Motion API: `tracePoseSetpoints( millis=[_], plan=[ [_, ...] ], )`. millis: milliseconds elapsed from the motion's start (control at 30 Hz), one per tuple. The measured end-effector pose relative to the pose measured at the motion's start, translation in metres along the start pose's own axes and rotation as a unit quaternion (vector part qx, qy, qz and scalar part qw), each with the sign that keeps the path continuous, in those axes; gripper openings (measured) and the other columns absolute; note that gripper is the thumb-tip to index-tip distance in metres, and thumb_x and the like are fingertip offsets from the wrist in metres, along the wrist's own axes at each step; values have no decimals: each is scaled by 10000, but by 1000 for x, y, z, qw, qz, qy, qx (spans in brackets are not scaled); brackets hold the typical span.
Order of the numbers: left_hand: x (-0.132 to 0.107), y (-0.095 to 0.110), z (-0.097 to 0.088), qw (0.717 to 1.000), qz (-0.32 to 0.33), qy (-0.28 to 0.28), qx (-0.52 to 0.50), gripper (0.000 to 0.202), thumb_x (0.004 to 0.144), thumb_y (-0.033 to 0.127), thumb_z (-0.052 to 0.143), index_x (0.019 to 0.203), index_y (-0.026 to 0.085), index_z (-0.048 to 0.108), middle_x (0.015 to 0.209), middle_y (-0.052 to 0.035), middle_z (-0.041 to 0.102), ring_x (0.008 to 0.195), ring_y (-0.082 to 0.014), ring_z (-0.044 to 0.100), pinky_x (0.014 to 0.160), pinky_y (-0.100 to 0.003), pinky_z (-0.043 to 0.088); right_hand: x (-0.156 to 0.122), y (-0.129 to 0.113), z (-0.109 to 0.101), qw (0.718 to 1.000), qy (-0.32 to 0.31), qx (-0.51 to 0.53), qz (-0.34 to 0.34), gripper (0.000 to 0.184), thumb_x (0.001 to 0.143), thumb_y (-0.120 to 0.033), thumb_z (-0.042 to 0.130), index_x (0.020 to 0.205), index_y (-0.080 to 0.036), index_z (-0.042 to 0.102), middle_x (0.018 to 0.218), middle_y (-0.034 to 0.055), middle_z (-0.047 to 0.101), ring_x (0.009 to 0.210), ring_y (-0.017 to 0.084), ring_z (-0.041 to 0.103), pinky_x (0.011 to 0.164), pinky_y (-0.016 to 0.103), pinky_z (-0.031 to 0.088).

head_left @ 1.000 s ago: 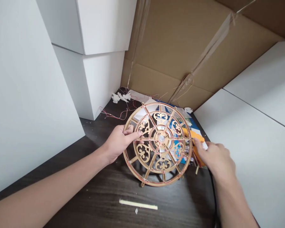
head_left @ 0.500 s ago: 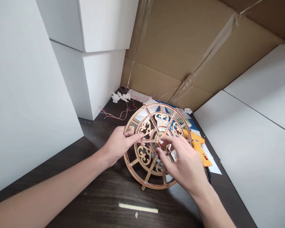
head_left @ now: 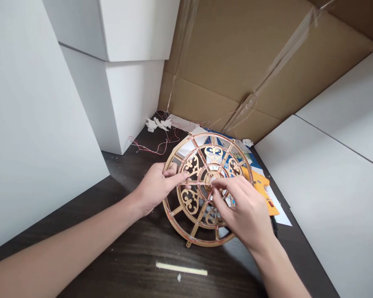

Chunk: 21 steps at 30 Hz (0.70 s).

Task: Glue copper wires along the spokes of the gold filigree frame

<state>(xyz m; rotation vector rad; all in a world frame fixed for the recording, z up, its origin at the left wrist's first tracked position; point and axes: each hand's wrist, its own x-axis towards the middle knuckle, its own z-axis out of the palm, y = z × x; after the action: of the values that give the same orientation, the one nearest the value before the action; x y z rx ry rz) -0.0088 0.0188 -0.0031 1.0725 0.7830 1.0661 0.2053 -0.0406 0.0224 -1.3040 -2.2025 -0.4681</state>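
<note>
A round gold-coloured frame (head_left: 195, 230) with spokes and scrollwork is tilted up above the dark table. My left hand (head_left: 158, 186) grips its left rim, thumb on the near face and fingers behind. Red and pale wires run along the rings and spokes. At the hub, my right hand (head_left: 240, 209) has thumb and forefinger pinched together on a thin wire (head_left: 202, 183) that lies along the left spoke. Part of the hub and the frame's right side are hidden by that hand.
An orange glue gun (head_left: 262, 190) lies behind the frame on the right, over papers. Loose wires (head_left: 152, 150) and crumpled white tissue (head_left: 158, 124) are at the back left. A pale yellow stick (head_left: 182, 269) lies in front. White panels and cardboard (head_left: 220, 54) surround the dark table (head_left: 127, 248).
My right thumb and forefinger have come together at the hub, where they were apart before. My left hand keeps its hold on the frame. The view has shifted slightly.
</note>
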Motion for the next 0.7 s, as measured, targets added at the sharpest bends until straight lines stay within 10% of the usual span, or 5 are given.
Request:
tracePoseSetpoints(
  millis=[700],
  plan=[
    [-1,0,1,1000,-5,-6,-7,565,786,268,758,656,207,211,626,50,519,700,-144,706,695,-216,501,4,9,2,997,-3,-72,-29,98,979,-225,634,955,-181,719,862,-16,665,821,98,549,765,234,392]
  ],
)
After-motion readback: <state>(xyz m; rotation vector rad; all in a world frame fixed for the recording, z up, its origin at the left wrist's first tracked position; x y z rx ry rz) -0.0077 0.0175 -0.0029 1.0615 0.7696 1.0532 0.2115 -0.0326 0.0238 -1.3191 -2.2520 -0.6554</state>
